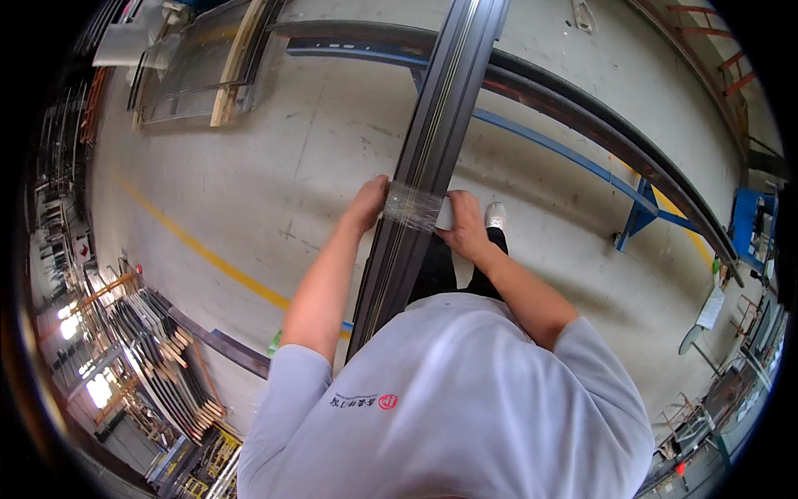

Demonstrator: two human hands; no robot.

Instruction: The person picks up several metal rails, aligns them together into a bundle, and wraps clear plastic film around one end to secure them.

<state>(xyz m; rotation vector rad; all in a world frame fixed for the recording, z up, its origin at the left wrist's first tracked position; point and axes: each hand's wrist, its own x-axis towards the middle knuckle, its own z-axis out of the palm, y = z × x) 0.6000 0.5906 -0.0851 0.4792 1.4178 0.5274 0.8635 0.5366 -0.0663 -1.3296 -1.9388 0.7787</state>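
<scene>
- The grey concrete floor fills the scene, scuffed and matt, with a yellow painted line running slantwise across its left part.
- A long curved dark steel rail on blue steel legs sweeps from the far middle to the right, passing under the far part of the bundle.
- A long bundle of dark grey metal profiles, straight, ribbed and smooth, runs from the far middle down to the person's chest, and hides the floor beneath it.
- The person's light grey short-sleeved shirt covers the near middle and blocks the near end of the bundle.
- A rack of stacked dark frames and pale strips stands near on the left.
- A leaning glass pane with a pale wooden batten lies far on the left.
- A blue metal cart stands at the right edge; what it holds is too small to tell.
- A band of clear shiny plastic film is wrapped across the bundle, between the two hands.
- The left hand presses on the left edge of the film band, fingers curled against the bundle's side.
- The right hand lies flat on the band's right edge, fingers stretched out, holding nothing closed.
- A white shoe shows just beyond the right hand.
</scene>
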